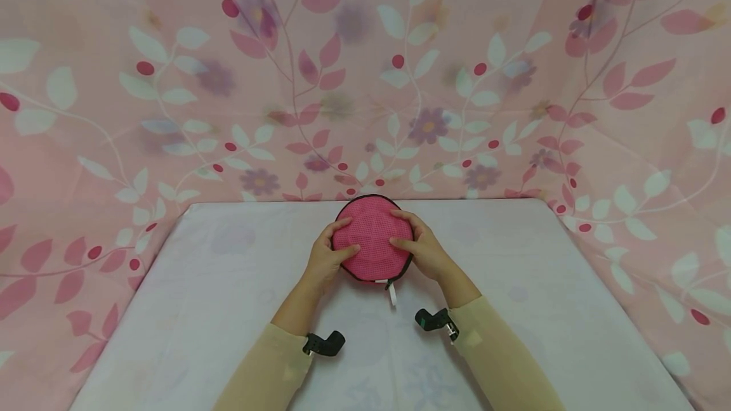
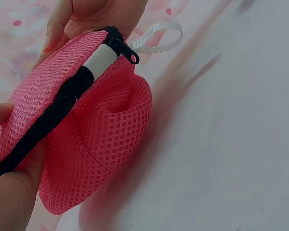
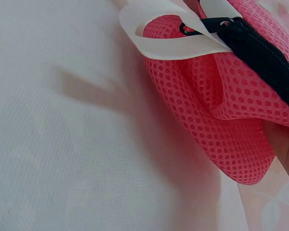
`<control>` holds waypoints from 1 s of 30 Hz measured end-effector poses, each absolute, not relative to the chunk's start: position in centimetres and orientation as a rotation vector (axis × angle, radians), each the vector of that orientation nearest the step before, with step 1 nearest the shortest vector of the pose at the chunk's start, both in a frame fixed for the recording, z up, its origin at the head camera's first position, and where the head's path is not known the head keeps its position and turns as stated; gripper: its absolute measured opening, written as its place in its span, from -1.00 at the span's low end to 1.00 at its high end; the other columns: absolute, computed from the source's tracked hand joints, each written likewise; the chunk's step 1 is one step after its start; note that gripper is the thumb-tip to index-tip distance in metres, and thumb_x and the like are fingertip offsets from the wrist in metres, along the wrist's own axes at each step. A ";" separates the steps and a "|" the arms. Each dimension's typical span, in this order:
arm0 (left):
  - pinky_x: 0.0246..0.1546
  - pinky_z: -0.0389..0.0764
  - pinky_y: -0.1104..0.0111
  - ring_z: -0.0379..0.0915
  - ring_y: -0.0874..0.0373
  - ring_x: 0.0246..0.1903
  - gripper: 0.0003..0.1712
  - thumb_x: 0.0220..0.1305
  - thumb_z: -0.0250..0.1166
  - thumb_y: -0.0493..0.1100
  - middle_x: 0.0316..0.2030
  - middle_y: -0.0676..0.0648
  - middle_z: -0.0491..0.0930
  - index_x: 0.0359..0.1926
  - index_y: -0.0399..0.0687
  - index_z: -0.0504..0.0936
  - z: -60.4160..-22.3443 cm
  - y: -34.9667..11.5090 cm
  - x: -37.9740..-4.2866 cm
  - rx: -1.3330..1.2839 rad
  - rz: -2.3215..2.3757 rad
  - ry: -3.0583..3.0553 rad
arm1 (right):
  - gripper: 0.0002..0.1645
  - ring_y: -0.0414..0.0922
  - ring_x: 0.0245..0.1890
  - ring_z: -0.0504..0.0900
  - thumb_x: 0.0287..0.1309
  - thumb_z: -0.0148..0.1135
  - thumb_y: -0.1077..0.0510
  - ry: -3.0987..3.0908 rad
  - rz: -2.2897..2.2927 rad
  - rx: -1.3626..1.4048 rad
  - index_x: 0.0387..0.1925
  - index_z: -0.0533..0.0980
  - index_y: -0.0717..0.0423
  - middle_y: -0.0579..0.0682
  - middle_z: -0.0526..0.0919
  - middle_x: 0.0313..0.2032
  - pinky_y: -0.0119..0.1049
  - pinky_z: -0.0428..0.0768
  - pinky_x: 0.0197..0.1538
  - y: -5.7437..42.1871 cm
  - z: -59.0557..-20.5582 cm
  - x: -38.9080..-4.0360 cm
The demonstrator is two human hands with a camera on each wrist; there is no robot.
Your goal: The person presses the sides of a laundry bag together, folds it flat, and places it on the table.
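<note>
A round pink mesh zipper pouch (image 1: 374, 240) with black edging is held between both hands near the table's far edge. On its left side my left hand (image 1: 327, 257) grips the rim, thumb and a finger on the top face. Opposite, my right hand (image 1: 425, 249) grips the right rim in the same way. The black zipper pull (image 2: 130, 52) and a white ribbon loop (image 3: 178, 48) hang at the side nearest me. Below the zipper, the soft mesh underside (image 2: 111, 130) sags in folds. Fingers beneath the pouch are partly hidden.
A white cloth covers the table (image 1: 228, 309). Behind and beside it hangs a pink curtain (image 1: 365, 81) with leaves and flowers. Small black cameras (image 1: 325, 343) are strapped at both wrists, over beige sleeves (image 1: 265, 366).
</note>
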State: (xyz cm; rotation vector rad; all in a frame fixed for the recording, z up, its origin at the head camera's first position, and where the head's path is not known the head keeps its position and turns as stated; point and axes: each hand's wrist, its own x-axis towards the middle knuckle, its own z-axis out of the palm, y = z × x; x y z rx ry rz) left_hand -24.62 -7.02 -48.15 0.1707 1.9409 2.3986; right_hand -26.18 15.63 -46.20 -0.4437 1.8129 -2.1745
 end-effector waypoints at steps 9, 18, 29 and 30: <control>0.15 0.33 0.30 0.23 0.08 0.18 -0.31 0.00 0.37 -0.39 0.21 -0.01 0.29 0.18 0.06 0.41 -47.7 -7.0 -24.6 0.201 2.409 1.873 | -0.30 0.06 0.18 0.31 0.13 0.18 0.34 1.795 -2.206 -0.451 0.29 0.20 -0.01 0.01 0.17 0.29 -0.21 0.52 0.01 15.6 -46.2 -26.2; 0.22 0.24 0.24 0.18 0.10 0.22 -0.27 0.01 0.35 -0.43 0.24 -0.02 0.26 0.23 -0.01 0.35 -47.3 -7.1 -24.5 0.243 2.382 1.939 | -0.30 0.04 0.16 0.32 0.10 0.20 0.38 1.850 -2.218 -0.438 0.26 0.25 0.01 0.02 0.23 0.27 -0.30 0.52 0.01 15.7 -46.5 -26.6; 0.22 0.24 0.23 0.20 0.12 0.22 -0.27 -0.03 0.38 -0.42 0.22 0.01 0.31 0.19 0.06 0.40 -48.2 -6.8 -25.0 0.205 2.373 2.057 | -0.32 -0.03 0.18 0.33 0.05 0.27 0.32 2.052 -2.119 -0.441 0.23 0.31 -0.05 -0.05 0.27 0.25 -0.36 0.48 0.04 16.1 -47.3 -27.1; 0.23 0.23 0.24 0.20 0.13 0.22 -0.27 -0.04 0.38 -0.42 0.22 0.01 0.31 0.19 0.05 0.40 -48.2 -6.8 -25.0 0.202 2.376 2.060 | -0.32 -0.04 0.18 0.33 0.05 0.28 0.31 2.073 -2.106 -0.438 0.22 0.32 -0.05 -0.05 0.27 0.25 -0.36 0.48 0.04 16.2 -47.3 -27.2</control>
